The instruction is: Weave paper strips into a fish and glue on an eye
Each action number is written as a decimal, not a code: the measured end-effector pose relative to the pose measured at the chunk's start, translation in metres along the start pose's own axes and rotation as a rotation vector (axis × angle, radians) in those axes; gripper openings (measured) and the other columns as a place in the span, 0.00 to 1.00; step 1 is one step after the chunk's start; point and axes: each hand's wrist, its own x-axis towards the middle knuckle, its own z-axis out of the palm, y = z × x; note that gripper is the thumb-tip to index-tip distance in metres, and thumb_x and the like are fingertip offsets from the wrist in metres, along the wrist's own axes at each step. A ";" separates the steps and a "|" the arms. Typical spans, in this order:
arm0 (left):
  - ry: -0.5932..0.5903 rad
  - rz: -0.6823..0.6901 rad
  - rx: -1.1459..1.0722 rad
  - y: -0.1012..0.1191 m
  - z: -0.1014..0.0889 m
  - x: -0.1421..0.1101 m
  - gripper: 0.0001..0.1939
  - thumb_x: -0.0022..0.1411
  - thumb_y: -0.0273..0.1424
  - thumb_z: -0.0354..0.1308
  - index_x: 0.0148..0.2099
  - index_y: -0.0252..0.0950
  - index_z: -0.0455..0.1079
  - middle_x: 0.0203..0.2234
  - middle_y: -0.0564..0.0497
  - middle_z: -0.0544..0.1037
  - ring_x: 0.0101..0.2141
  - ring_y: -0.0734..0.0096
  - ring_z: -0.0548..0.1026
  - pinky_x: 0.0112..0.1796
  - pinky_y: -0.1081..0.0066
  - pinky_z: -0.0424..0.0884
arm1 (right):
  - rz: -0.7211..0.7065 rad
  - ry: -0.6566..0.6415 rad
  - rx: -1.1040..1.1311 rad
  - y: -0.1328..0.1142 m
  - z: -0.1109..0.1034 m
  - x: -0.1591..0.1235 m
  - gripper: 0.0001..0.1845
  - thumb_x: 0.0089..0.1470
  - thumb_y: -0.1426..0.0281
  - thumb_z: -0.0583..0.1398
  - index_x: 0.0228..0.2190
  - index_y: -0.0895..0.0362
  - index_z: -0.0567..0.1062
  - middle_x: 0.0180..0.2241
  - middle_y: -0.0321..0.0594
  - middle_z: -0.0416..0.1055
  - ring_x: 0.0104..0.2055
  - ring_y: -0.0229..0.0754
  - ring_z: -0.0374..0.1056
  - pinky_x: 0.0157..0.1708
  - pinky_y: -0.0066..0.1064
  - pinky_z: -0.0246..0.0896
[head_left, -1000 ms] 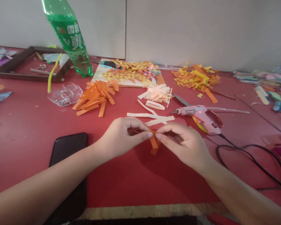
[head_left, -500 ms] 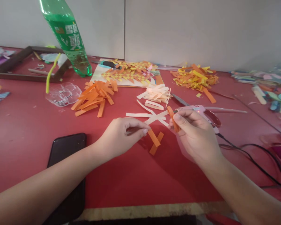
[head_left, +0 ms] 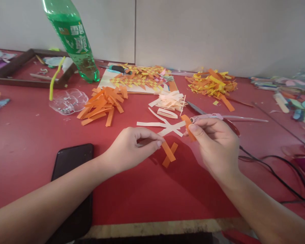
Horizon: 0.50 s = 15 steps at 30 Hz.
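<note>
My left hand [head_left: 136, 147] pinches the upper end of an orange paper strip [head_left: 168, 151] between thumb and fingertips. That strip crosses over a second orange strip [head_left: 174, 148] lying on the table. In my right hand [head_left: 216, 145], thumb and fingers are closed on another orange paper strip [head_left: 187, 121], held tilted. Right behind that hand lies a pink hot glue gun [head_left: 205, 116], its body partly covered by my fingers. Just beyond the hands, several cream paper strips [head_left: 171, 128] lie crossed, near a pile of cream strips [head_left: 171, 100].
A pile of orange strips [head_left: 104, 103], a woven paper piece [head_left: 139, 81] and a yellow-orange pile [head_left: 212, 84] lie farther back. A tilted green bottle [head_left: 75, 44], a wooden frame [head_left: 22, 81] and a phone [head_left: 73, 162] are left; a black cable [head_left: 277, 174] runs right.
My left hand and its orange strip have shifted slightly right and down. The right hand's strip has turned to show more of its flat face, and that hand covers more of the glue gun.
</note>
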 end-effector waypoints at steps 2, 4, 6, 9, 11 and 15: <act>-0.013 -0.012 -0.030 0.000 0.000 0.000 0.12 0.59 0.37 0.62 0.39 0.35 0.79 0.35 0.47 0.83 0.36 0.62 0.80 0.40 0.68 0.75 | -0.023 0.012 -0.024 0.000 0.000 0.000 0.09 0.49 0.60 0.67 0.29 0.50 0.75 0.32 0.38 0.73 0.31 0.41 0.70 0.31 0.35 0.69; -0.044 -0.034 -0.076 0.000 -0.001 0.000 0.13 0.59 0.38 0.62 0.39 0.34 0.79 0.33 0.47 0.83 0.36 0.63 0.80 0.39 0.68 0.76 | -0.032 0.018 -0.041 0.001 -0.001 -0.001 0.09 0.50 0.61 0.67 0.29 0.51 0.75 0.33 0.38 0.74 0.31 0.40 0.70 0.31 0.35 0.69; -0.088 -0.073 -0.145 0.000 -0.003 0.000 0.14 0.59 0.40 0.62 0.38 0.33 0.79 0.32 0.47 0.83 0.35 0.63 0.80 0.39 0.68 0.76 | -0.038 0.024 -0.053 0.001 -0.001 -0.001 0.09 0.50 0.62 0.67 0.30 0.51 0.75 0.33 0.37 0.74 0.30 0.40 0.71 0.31 0.34 0.69; -0.127 -0.133 -0.244 0.002 -0.004 0.001 0.16 0.60 0.41 0.61 0.38 0.33 0.79 0.33 0.46 0.83 0.35 0.66 0.81 0.40 0.70 0.76 | -0.050 0.037 -0.057 0.001 0.000 -0.001 0.08 0.49 0.62 0.68 0.29 0.51 0.75 0.32 0.37 0.74 0.30 0.40 0.71 0.30 0.34 0.68; -0.121 -0.157 -0.284 0.003 -0.004 0.001 0.14 0.60 0.39 0.62 0.38 0.33 0.79 0.33 0.46 0.83 0.35 0.67 0.81 0.40 0.71 0.76 | -0.063 0.044 -0.056 0.001 0.000 -0.001 0.09 0.49 0.62 0.68 0.29 0.51 0.75 0.34 0.38 0.74 0.31 0.40 0.71 0.30 0.34 0.69; -0.112 -0.180 -0.335 0.004 -0.003 0.002 0.12 0.61 0.37 0.61 0.38 0.33 0.79 0.31 0.47 0.83 0.34 0.69 0.81 0.39 0.73 0.76 | -0.065 0.044 -0.049 0.002 0.000 -0.001 0.10 0.49 0.61 0.68 0.29 0.52 0.74 0.34 0.38 0.74 0.31 0.40 0.72 0.30 0.34 0.70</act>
